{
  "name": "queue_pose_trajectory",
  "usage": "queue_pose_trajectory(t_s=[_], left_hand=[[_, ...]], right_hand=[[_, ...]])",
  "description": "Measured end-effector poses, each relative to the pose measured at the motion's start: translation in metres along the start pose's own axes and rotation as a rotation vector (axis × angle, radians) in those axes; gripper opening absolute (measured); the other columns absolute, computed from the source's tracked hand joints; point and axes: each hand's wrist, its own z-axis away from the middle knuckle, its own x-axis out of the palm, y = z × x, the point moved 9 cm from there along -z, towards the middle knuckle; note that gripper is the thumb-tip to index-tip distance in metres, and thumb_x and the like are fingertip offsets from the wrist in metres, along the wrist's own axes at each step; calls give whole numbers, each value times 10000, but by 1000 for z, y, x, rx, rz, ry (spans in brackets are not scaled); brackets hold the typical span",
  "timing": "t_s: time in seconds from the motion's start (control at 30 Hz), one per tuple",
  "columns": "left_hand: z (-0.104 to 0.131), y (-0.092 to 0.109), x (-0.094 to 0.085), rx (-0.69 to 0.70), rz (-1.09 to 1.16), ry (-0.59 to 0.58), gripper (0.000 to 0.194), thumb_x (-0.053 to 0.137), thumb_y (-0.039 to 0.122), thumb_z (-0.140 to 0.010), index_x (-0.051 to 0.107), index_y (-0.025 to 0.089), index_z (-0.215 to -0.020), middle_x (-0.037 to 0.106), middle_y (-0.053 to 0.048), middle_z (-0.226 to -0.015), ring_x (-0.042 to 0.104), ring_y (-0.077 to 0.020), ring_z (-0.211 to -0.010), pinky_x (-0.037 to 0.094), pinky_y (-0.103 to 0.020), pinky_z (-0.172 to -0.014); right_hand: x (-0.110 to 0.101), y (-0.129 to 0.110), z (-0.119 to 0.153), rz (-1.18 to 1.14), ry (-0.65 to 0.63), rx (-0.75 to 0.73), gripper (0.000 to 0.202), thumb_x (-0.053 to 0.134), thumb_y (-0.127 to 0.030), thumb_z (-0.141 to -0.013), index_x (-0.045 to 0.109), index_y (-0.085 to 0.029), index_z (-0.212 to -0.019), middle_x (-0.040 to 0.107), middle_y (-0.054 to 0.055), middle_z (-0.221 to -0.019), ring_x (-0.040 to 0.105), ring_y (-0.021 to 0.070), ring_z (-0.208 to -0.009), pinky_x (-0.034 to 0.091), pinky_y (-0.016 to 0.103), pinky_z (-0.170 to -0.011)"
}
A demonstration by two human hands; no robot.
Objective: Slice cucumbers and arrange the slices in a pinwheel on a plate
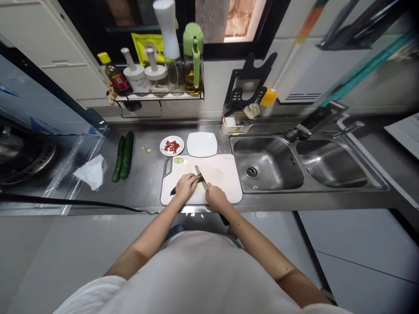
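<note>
On a white cutting board [225,170] with a grey edge lies a dark green cucumber [173,191], mostly covered by my left hand [186,186], whose fingers are closed over it. My right hand [216,197] grips a kitchen knife [200,173] by its handle; the blade points away from me and rests against the cucumber's right end, beside my left fingertips. A few pale cucumber slices [178,160] lie at the board's far left corner. Behind the board stand a small plate [163,148] of chopped red pieces and a white square plate [202,144].
Two whole cucumbers [126,155] and a crumpled white tissue [92,172] lie to the left. A double steel sink [268,163] is on the right, with a slice near its drain. A rack [160,98] of seasoning jars and bottles hangs above the counter.
</note>
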Motion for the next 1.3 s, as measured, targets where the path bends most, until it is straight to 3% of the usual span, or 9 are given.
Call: queue_pose_trajectory(t_s=[0.2,1.0,1.3], left_hand=[[0,-1,1,-4,-9,-2,242,512,271,-940,696,257,-1096,661,-45,-1057,569,-184,-942,482,-327,-855],[1,-2,2,6,-22,7,242,518,259,-933,704,252,-1087,667,-47,-1070,571,-191,-934,479,-331,-853],[2,-3,3,10,-18,9,245,516,260,-933,702,253,-1092,664,-49,-1069,571,-191,-939,475,-322,-850]], right_hand=[[8,6,9,21,-8,13,259,355,-147,-934,505,-139,-1145,668,161,-1008,648,250,-955,433,308,-750],[-5,-16,-39,-91,62,-12,331,344,-170,-959,495,-126,-1250,662,166,-1094,626,232,-1062,446,299,-839],[-4,-17,-37,-87,59,-21,343,329,-157,-952,485,-118,-1256,663,170,-1088,628,244,-1061,452,308,-821]])
